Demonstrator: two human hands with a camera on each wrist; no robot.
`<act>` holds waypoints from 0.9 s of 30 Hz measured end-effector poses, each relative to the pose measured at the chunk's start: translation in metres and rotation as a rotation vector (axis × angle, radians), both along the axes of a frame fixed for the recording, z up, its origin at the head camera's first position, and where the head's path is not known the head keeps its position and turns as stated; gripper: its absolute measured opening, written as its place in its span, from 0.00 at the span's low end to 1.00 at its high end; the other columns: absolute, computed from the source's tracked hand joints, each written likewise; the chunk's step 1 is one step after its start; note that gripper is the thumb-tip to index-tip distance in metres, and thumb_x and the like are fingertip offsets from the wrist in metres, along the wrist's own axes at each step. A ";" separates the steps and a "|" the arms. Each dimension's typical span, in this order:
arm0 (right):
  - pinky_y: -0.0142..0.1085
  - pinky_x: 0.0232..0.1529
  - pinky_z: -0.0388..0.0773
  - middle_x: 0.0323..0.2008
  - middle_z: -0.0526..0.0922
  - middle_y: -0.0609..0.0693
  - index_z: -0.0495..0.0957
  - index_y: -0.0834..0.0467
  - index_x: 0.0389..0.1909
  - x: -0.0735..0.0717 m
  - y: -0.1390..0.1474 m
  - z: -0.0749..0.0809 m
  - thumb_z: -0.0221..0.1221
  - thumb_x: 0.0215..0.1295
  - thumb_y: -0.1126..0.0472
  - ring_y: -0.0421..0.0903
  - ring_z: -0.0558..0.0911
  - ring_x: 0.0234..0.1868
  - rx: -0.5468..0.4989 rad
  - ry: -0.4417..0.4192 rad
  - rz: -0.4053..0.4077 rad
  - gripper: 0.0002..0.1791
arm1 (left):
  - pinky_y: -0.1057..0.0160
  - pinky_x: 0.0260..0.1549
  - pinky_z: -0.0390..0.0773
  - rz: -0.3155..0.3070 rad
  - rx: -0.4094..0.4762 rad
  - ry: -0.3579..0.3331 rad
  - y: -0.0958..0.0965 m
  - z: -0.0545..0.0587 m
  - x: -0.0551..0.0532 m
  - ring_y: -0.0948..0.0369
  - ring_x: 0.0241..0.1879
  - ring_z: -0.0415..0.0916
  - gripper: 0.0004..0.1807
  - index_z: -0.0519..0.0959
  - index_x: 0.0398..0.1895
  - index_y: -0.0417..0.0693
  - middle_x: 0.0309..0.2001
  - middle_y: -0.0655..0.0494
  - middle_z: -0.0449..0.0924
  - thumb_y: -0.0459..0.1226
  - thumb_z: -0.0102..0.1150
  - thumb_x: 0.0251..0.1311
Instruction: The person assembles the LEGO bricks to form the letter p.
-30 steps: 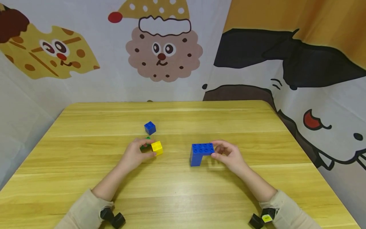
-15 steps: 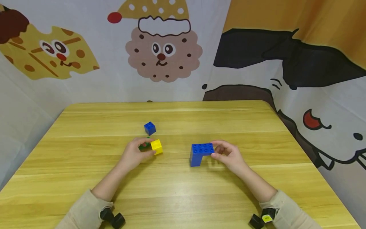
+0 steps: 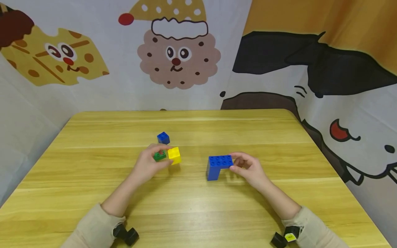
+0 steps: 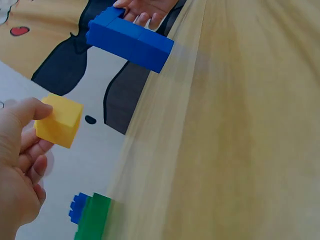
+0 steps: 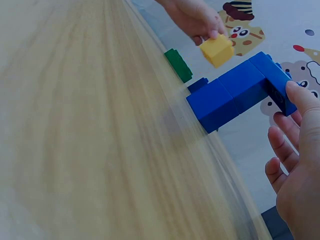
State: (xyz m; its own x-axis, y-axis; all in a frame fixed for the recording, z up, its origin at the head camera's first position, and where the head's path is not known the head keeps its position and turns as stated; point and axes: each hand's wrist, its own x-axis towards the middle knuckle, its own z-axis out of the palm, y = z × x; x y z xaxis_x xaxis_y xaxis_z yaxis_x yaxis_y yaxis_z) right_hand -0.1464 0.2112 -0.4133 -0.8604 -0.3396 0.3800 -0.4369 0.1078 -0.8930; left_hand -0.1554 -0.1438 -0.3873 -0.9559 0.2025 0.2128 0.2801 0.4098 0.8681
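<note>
My left hand (image 3: pixel 150 162) pinches a yellow toy brick (image 3: pixel 174 155) between thumb and fingertips, raised above the table. Beneath and behind that hand lies a green toy brick (image 3: pixel 160 155), partly hidden by the fingers in the head view. With thumb and fingers my right hand (image 3: pixel 250 169) pinches the overhanging end of an L-shaped stack of blue bricks (image 3: pixel 213 168). The stack stands upright, its column on the left and a long studded brick across the top. In the right wrist view the column's foot (image 5: pixel 202 112) is right at the tabletop.
A small blue brick (image 3: pixel 163 137) sits on the wooden table (image 3: pixel 192 213), just beyond the green one. Behind the table's far edge hangs a cloth (image 3: pixel 189 98) printed with cartoon figures. Black wrist cameras (image 3: pixel 125 235) are strapped over both sleeves.
My left hand has lifted the yellow brick and moved slightly right and away, so more of the green brick shows. The right hand and the blue stack have stayed in place.
</note>
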 end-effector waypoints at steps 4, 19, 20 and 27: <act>0.31 0.30 0.73 0.28 0.79 0.52 0.74 0.72 0.50 0.000 0.000 0.001 0.61 0.58 0.77 0.42 0.76 0.29 -0.003 -0.010 -0.003 0.18 | 0.46 0.41 0.70 -0.023 0.046 0.021 0.008 0.008 0.002 0.44 0.44 0.68 0.21 0.82 0.48 0.50 0.42 0.50 0.76 0.33 0.72 0.48; 0.31 0.28 0.73 0.28 0.79 0.52 0.74 0.72 0.50 0.001 -0.001 0.001 0.61 0.58 0.76 0.43 0.76 0.29 0.008 -0.031 -0.011 0.17 | 0.45 0.43 0.64 -0.101 0.078 0.089 0.035 0.022 0.004 0.56 0.42 0.66 0.19 0.83 0.47 0.53 0.40 0.54 0.76 0.36 0.73 0.49; 0.31 0.29 0.73 0.28 0.79 0.52 0.74 0.72 0.50 0.001 -0.001 0.002 0.61 0.58 0.76 0.43 0.76 0.29 0.009 -0.034 -0.013 0.17 | 0.44 0.44 0.64 -0.104 0.078 0.090 0.037 0.023 0.004 0.57 0.42 0.65 0.19 0.83 0.47 0.53 0.40 0.56 0.76 0.36 0.73 0.49; 0.31 0.28 0.73 0.27 0.79 0.53 0.75 0.72 0.49 0.001 -0.001 0.002 0.62 0.58 0.76 0.43 0.76 0.29 0.023 -0.046 -0.031 0.17 | 0.45 0.45 0.62 -0.118 0.067 0.078 0.047 0.027 0.002 0.57 0.43 0.66 0.19 0.83 0.48 0.55 0.45 0.62 0.78 0.37 0.73 0.49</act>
State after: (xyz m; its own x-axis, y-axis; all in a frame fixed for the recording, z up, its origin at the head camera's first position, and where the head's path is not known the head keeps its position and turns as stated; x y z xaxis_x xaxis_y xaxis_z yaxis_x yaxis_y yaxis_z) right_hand -0.1455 0.2097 -0.4113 -0.8870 -0.3211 0.3320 -0.3916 0.1416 -0.9092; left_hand -0.1530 -0.0970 -0.3598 -0.9064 0.2953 0.3021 0.3903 0.3118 0.8663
